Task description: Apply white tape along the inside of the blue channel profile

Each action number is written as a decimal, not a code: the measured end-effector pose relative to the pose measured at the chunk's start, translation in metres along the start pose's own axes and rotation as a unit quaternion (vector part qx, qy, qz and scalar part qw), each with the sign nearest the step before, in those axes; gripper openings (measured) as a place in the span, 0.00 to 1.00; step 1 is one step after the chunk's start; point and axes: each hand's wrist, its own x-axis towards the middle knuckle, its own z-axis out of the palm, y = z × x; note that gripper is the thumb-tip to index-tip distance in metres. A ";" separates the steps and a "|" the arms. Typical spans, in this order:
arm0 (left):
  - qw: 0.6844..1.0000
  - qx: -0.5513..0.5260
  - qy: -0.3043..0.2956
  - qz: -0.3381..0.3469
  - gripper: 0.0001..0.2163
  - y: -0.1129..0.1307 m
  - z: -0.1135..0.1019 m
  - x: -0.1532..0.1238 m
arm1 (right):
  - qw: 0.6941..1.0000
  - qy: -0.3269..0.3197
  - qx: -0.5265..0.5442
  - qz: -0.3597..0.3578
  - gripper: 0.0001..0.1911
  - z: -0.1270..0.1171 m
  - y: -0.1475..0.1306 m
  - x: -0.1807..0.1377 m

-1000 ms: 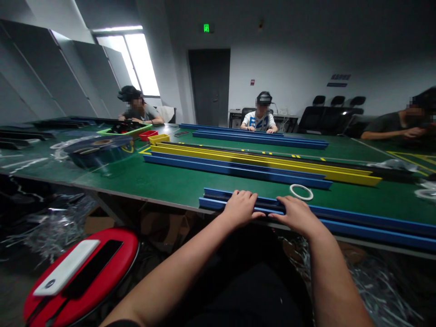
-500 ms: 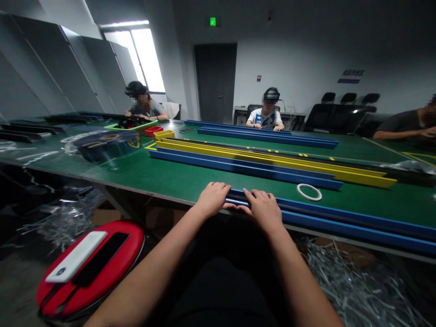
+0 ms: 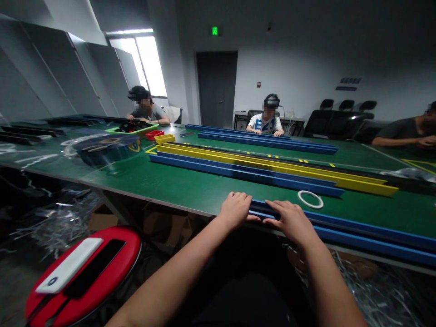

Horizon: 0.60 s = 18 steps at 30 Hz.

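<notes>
At the near edge of the green table, my left hand point(image 3: 235, 210) is closed around a long blue channel point(image 3: 364, 241), thumb on the near side and fingers over the far side. Just to the right, my right hand point(image 3: 290, 219) grips the same channel in a similar way, with a short stretch showing between the hands. A dark strip point(image 3: 334, 223) runs lengthwise in the channel. My left hand covers the channel's left end, and its right end runs out of view. A white ring point(image 3: 310, 199) lies on the table beyond my right hand.
Further across the table point(image 3: 190, 184) lie a blue channel point(image 3: 204, 169) and yellow channels point(image 3: 272, 165). A large wrapped roll point(image 3: 105, 147) and small red point(image 3: 155, 135) and yellow bins point(image 3: 165, 139) are at left. Phones lie on a red stool point(image 3: 116, 272). Co-workers sit around the table.
Both hands have moved to the right along the table edge, still gripping the blue channel. Whether the channel slid with them I cannot tell. The head view has shifted slightly.
</notes>
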 end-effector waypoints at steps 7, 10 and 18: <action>0.996 -0.065 -0.005 0.057 0.29 -0.010 -0.011 -0.005 | 1.000 0.003 -0.002 0.010 0.29 -0.004 -0.019 0.009; 0.990 -0.117 0.000 0.078 0.28 -0.031 -0.020 -0.013 | 1.000 0.003 0.000 0.004 0.31 -0.002 -0.033 0.016; 0.978 -0.206 0.016 -0.003 0.26 -0.075 -0.009 -0.043 | 0.996 0.058 -0.044 0.043 0.34 0.021 -0.068 0.028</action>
